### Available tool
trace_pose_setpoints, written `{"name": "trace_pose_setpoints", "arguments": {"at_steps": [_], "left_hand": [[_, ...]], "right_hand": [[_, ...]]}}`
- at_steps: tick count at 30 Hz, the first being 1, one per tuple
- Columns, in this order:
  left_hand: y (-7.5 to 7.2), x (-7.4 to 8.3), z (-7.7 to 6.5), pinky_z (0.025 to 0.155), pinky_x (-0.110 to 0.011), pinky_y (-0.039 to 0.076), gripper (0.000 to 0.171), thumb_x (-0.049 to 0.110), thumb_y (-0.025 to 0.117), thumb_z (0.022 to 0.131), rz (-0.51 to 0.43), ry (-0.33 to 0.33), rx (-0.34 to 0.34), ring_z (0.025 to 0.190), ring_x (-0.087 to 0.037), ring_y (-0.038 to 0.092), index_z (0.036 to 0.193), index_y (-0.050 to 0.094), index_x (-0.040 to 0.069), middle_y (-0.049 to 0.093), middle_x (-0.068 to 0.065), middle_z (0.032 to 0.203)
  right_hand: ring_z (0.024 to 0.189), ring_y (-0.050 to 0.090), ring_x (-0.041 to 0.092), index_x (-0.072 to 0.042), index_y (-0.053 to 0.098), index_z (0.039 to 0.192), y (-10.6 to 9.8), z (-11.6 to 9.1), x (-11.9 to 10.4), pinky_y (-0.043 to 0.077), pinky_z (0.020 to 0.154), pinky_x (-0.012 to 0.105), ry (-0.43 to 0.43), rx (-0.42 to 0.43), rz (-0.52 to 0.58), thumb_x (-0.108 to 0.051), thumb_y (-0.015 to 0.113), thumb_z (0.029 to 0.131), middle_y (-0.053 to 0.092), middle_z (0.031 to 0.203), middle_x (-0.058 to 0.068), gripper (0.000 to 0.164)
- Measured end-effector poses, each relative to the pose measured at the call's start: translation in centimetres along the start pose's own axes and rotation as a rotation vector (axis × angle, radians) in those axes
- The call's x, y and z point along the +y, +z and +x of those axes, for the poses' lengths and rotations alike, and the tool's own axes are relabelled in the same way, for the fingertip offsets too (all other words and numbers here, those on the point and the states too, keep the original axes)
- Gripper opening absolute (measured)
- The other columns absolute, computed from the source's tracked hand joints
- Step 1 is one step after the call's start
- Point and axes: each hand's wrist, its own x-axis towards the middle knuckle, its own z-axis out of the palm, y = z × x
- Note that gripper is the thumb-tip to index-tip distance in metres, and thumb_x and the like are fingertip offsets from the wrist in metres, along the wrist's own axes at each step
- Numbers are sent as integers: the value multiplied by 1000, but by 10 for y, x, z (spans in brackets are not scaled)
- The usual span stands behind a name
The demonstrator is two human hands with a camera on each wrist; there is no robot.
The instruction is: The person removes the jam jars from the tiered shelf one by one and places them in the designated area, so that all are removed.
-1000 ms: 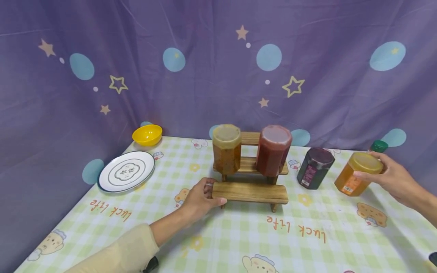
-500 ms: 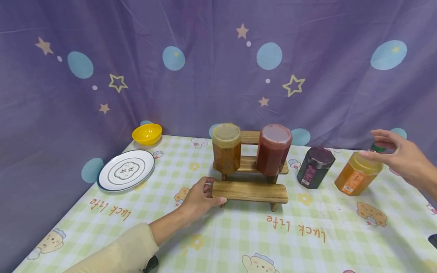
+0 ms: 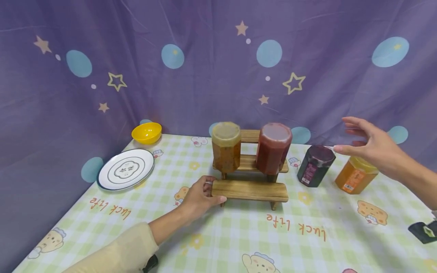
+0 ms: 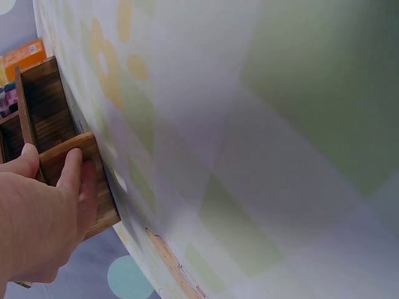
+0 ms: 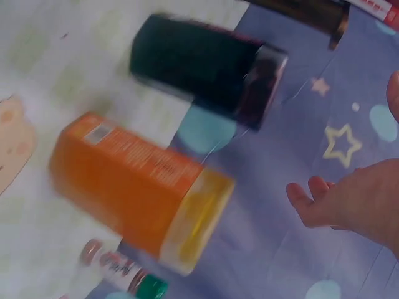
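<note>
Brown wood made up one stand (image 3: pixel 250 190) in the middle of the bench (image 3: pixel 205 235). Four jars were out: an amber jar (image 3: pixel 227 153) and a red jar (image 3: pixel 273 151) up on the stand, then a dark purple jar (image 3: pixel 315 168) at three o'clock from it, and an orange jar (image 3: pixel 355 178) farther out that way. One small bottle (image 5: pixel 124 271) with a green cap lay near the orange jar in the right wrist view. One white plate (image 3: pixel 126 170) sat at nine o'clock, and one yellow bowl (image 3: pixel 146 132) near ten.

The stand had three flat steps with stripy wood, and short legs under the front one. The orange jar had flat sides and a yellow lid.

The left hand (image 3: pixel 199 199) was at the stand's eight o'clock end, thumb and fingers pinching the lowest step. The right hand (image 3: pixel 372 148) hung above the orange jar, holding nothing, its thumb and fingers wide apart.
</note>
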Motion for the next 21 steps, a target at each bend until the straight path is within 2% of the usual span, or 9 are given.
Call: {"name": "trace_pose_setpoints", "arguments": {"at_steps": [6, 8, 11, 13, 15, 21], "left_hand": [[0, 1, 0, 63, -28, 40, 63, 16, 81, 79, -4, -7, 0, 80, -18, 44, 131, 46, 6, 54, -11, 109], [0, 0, 0, 64, -29, 40, 64, 16, 81, 79, -7, -12, -1, 81, -18, 44, 131, 46, 6, 53, -11, 110], [1, 1, 0, 65, -30, 41, 64, 16, 81, 79, -7, -13, -1, 82, -19, 45, 132, 46, 6, 53, -11, 111], [1, 1, 0, 66, -30, 41, 64, 16, 81, 79, -9, -16, -1, 83, -19, 45, 132, 46, 6, 53, -11, 112], [1, 1, 0, 67, -31, 42, 64, 16, 81, 79, -8, -17, 3, 83, -19, 45, 132, 46, 7, 53, -12, 112], [1, 1, 0, 66, -30, 42, 65, 16, 81, 79, -6, -14, 1, 83, -19, 45, 132, 45, 6, 53, -12, 112]], "right_hand": [[134, 31, 44, -29, 20, 153, 9, 3, -20, 32, 99, 62, -40, -40, 53, -27, 75, 86, 26, 154, 17, 87], [134, 32, 41, -29, 23, 152, 14, 4, -25, 38, 100, 51, -59, -38, 53, -25, 75, 86, 29, 152, 15, 85], [135, 31, 37, -26, 24, 152, 21, 5, -32, 39, 100, 48, -95, -53, 75, -21, 75, 86, 31, 150, 12, 84], [136, 30, 35, -24, 24, 152, 26, 6, -38, 37, 102, 48, -113, -71, 94, -18, 75, 86, 31, 150, 11, 84], [137, 29, 36, -22, 23, 153, 31, 5, -45, 31, 103, 59, -128, -98, 132, -15, 75, 85, 30, 150, 12, 86], [137, 32, 36, -20, 23, 153, 44, 5, -69, 31, 106, 56, -173, -156, 216, -12, 76, 84, 32, 151, 10, 87]]}}
